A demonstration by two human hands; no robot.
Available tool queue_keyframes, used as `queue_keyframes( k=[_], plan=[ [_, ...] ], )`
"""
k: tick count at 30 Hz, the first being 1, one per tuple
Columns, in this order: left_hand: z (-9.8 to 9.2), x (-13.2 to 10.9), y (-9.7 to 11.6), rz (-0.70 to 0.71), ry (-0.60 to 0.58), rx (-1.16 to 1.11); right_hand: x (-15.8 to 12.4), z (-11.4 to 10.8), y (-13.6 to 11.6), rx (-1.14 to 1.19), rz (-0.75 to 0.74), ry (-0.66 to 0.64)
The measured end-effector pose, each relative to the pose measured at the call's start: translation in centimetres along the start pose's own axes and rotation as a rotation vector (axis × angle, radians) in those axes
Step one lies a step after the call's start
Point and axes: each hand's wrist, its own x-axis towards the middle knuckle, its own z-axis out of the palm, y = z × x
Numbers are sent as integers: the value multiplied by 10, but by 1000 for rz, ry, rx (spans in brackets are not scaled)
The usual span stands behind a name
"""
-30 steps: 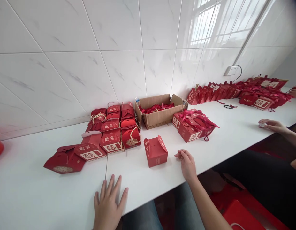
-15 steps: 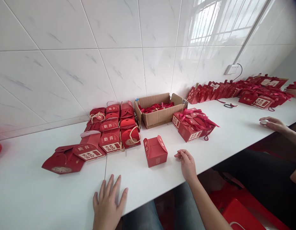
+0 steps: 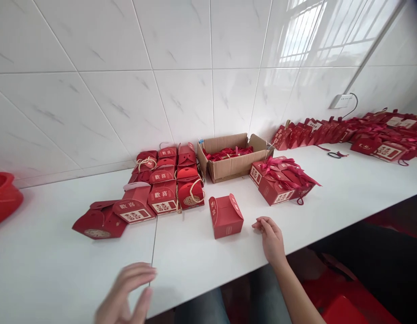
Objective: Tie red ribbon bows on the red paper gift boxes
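Note:
A single red gift box (image 3: 227, 220) with folded flaps stands on the white table in front of me. Just right of it, my right hand (image 3: 271, 240) rests at the table, fingers curled and tips together, with nothing visible in them. My left hand (image 3: 127, 292), slightly blurred, hovers over the near left of the table, fingers apart from the thumb and holding nothing. Left of the single box sit several closed red boxes (image 3: 163, 195) in rows, some with rope handles. One red box (image 3: 99, 220) lies at their left end.
A cardboard box (image 3: 233, 171) of red ribbons stands by the tiled wall. Ribbon-tied red boxes (image 3: 282, 180) sit to its right, with more red boxes (image 3: 387, 146) farther along. A black ring (image 3: 334, 155) lies between them. A red container (image 3: 4, 198) is at far left.
My left hand has lifted off the table and turned inward, moving left. My right hand stays beside the single box. The view has swung left, and the neighbouring person's hand has left it.

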Motion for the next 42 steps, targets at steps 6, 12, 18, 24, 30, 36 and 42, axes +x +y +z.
queue_keyframes(
  k=[6, 12, 18, 24, 30, 36, 42],
  plan=[
    [74, -30, -35, -140, -171, 227, 14, 17, -28, -60, -66, -27],
    [84, -45, -39, -48, -41, 315, 97, 104, -132, -544, -671, -179],
    [88, -44, -43, -3, -11, 380, 211, 190, -140, -1296, -328, -320],
    [93, -45, -47, -4, 71, 382, 260, 210, -118, -1374, -159, -379],
    [92, -46, -47, 68, 89, 422, 263, 201, -118, -1251, -130, -370],
    [91, -46, -44, 78, 100, 412, 237, 197, -155, -894, -314, -231],
    [87, -45, -39, 31, 39, 332, 175, 170, -233, -455, -663, -287]
  ],
)
